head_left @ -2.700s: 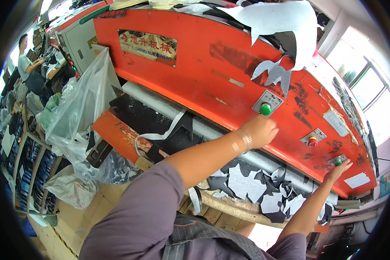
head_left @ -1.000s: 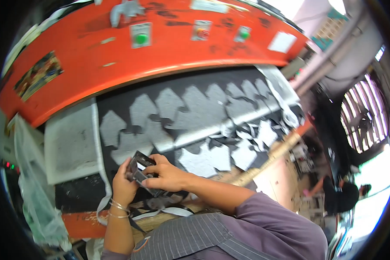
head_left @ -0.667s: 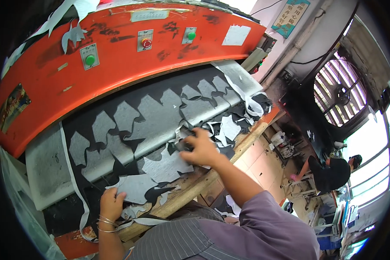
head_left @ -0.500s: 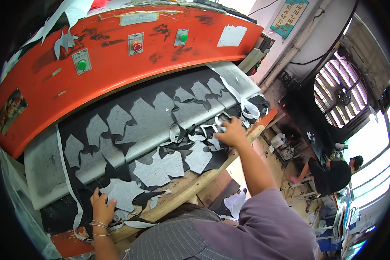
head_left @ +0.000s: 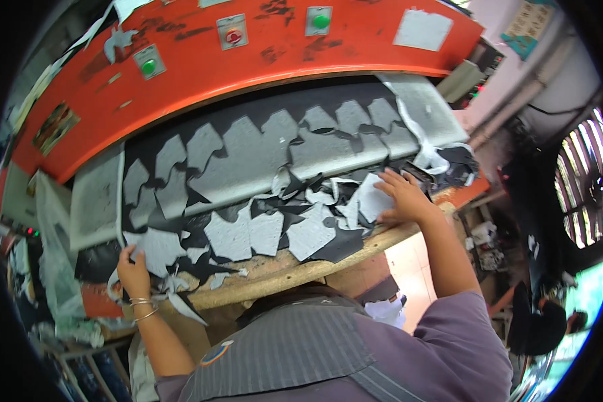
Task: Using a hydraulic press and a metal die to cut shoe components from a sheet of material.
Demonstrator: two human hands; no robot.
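My left hand [head_left: 134,273], with bracelets at the wrist, pinches the left edge of a pale grey cut piece [head_left: 159,250] at the near left of the bed. Further right, my right hand [head_left: 407,195] has its fingers spread at the right edge of another pale piece [head_left: 372,198]; its thumb lies low beside that edge. Between the hands lie a pale notched piece [head_left: 231,234] and a pale angular piece [head_left: 311,232]. Curled black and white offcuts [head_left: 283,179] are heaped just beyond them.
A red-orange machine [head_left: 268,50] with green and red buttons spans the back. Below it, a grey bed [head_left: 248,161] carries black sheet with cut-out gaps. A wooden rail [head_left: 281,281] runs along the front. Pale strips [head_left: 430,159] lie at far right; another person [head_left: 543,321] sits beyond.
The view has swung, shifting the machine right and up. My right hand has released the crumpled pale-and-dark thing it gripped and now spreads at a flat pale piece. My left hand stays by its piece.
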